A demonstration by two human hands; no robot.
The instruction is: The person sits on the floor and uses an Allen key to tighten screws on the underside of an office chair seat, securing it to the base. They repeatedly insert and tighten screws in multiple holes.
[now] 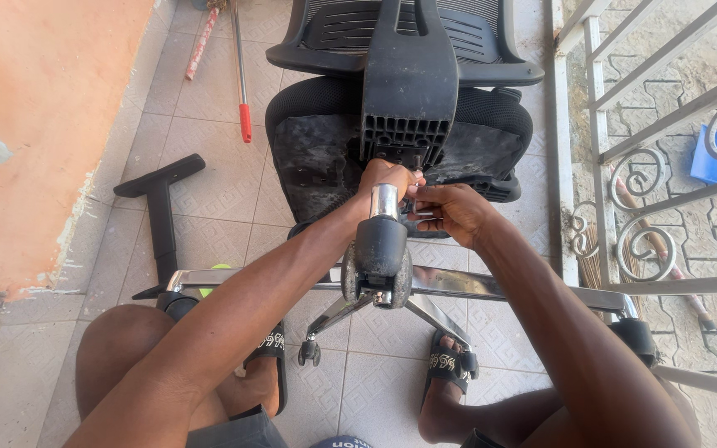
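Both hands at the chair's underside

My left hand (pixel 387 176) and right hand (pixel 446 211) pinch closed on a small metal part (pixel 418 202) between them — just under the overturned office chair's (pixel 400 91) black bracket (pixel 408 83), beyond the chrome base (pixel 458 282).

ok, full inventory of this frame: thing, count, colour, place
office chair: 1, black, lying tipped on the tiles, underside toward the camera
star base: 1, chrome legs with black casters, across the foreground
gas-lift column: 1, black sleeve with chrome tip, centre
loose armrest: 1, black, T-shaped, on the floor left
stick: 1, grey with red grip, top left
floor tiles: pale grey, patterned
wall: peach, left
railing: grey metal with scrolls, right
dustpan: 1, blue, beyond the railing
sandals: 2, black, on the feet
left hand: at the chair underside
right hand: beside it, fingers on a small part
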